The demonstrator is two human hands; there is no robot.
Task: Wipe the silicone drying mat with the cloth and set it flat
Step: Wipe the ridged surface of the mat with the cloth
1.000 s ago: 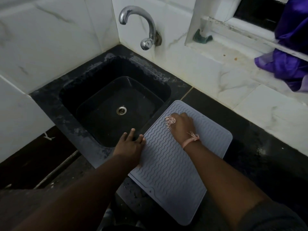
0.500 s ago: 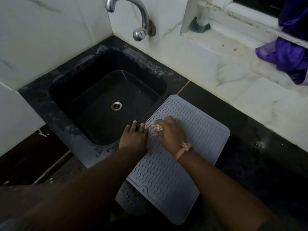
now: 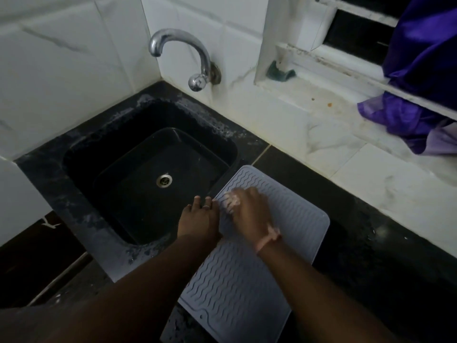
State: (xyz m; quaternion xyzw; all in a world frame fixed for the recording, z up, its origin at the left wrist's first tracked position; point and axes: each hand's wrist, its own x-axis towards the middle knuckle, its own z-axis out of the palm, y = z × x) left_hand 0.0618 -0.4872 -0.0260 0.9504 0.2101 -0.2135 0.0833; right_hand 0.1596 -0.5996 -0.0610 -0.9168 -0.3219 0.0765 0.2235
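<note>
A grey silicone drying mat (image 3: pixel 237 288) with wavy ridges lies flat on the dark counter, just right of the sink. My right hand (image 3: pixel 249 214) presses a small pale pink cloth (image 3: pixel 231 200) onto the mat's far left part; the cloth is blurred and mostly hidden under the fingers. My left hand (image 3: pixel 199 219) rests with straight fingers on the mat's left edge and the sink rim, holding nothing.
A black sink (image 3: pixel 148 174) with a metal drain (image 3: pixel 164 180) sits to the left, a chrome tap (image 3: pixel 183 58) above it. White tiled walls and a ledge run behind. A purple cloth (image 3: pixel 415 95) hangs at the window, right. A green object (image 3: pixel 280 74) sits on the sill.
My right hand with the cloth has slid left across the mat toward its sink-side edge. My left hand has stayed on the mat's left edge.
</note>
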